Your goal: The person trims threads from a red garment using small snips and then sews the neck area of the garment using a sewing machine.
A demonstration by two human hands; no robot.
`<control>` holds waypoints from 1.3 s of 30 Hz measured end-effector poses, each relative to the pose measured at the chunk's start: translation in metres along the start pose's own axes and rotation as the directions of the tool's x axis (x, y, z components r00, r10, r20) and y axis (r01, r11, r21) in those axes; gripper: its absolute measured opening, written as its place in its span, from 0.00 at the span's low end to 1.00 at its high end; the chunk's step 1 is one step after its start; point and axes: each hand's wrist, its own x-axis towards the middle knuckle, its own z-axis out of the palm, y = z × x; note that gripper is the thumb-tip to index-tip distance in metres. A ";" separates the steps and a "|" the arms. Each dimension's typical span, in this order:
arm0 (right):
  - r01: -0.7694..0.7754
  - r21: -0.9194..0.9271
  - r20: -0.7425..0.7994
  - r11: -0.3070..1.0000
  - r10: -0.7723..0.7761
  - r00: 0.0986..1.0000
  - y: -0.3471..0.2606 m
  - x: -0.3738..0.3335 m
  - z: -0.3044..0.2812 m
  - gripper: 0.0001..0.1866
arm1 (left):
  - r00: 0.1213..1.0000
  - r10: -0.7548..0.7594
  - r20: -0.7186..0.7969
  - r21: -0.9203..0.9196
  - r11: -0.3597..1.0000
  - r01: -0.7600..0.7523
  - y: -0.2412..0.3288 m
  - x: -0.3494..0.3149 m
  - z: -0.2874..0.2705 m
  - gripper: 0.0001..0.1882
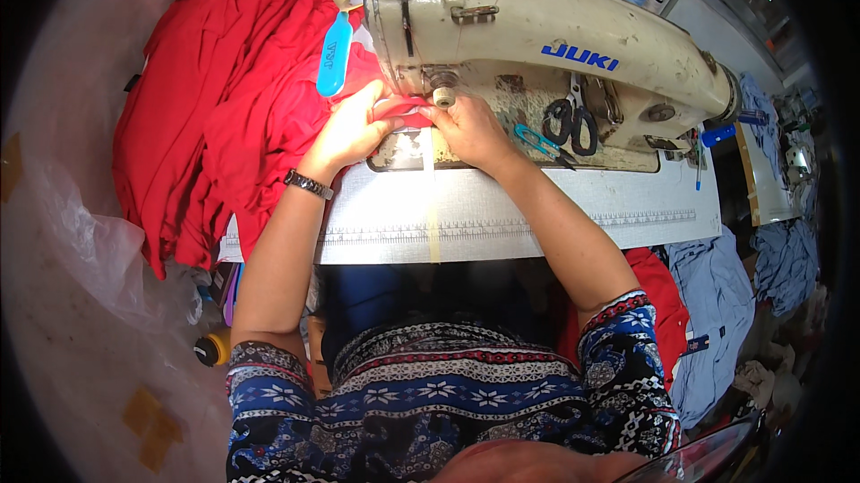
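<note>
A cream sewing machine (528,21) stands across the far side of the white work table (511,214). Both my hands are at its needle end, on a folded edge of red fabric (405,110). My left hand (354,129) pinches this edge between thumb and fingers, left of the presser area. My right hand (470,132) has its fingers closed on the right end of the same edge, close below the machine head. The needle is hidden by the machine head and my fingers. A large red heap of cloth (224,89) spreads to the left.
Black-handled scissors (571,120) and small teal thread snips (540,140) lie on the machine bed, right of my right hand. A blue tag (335,55) hangs at the machine's left end. A printed ruler (573,222) runs along the table's front. Blue-grey cloth (712,313) hangs at the right.
</note>
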 end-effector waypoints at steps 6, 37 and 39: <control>0.310 -0.122 -0.071 0.943 -0.320 0.945 0.016 0.001 0.003 0.12 | 1.000 -0.011 0.004 0.092 0.996 0.011 0.008 -0.004 0.002 0.22; 0.023 -0.058 0.091 0.998 -0.017 0.996 0.013 -0.001 -0.007 0.18 | 0.985 0.170 -0.010 -0.004 0.985 -0.170 -0.006 0.016 -0.007 0.05; 0.115 -0.087 0.053 0.990 -0.111 0.992 0.016 -0.001 -0.004 0.17 | 0.976 0.214 -0.034 -0.017 0.977 -0.215 -0.006 0.016 -0.006 0.05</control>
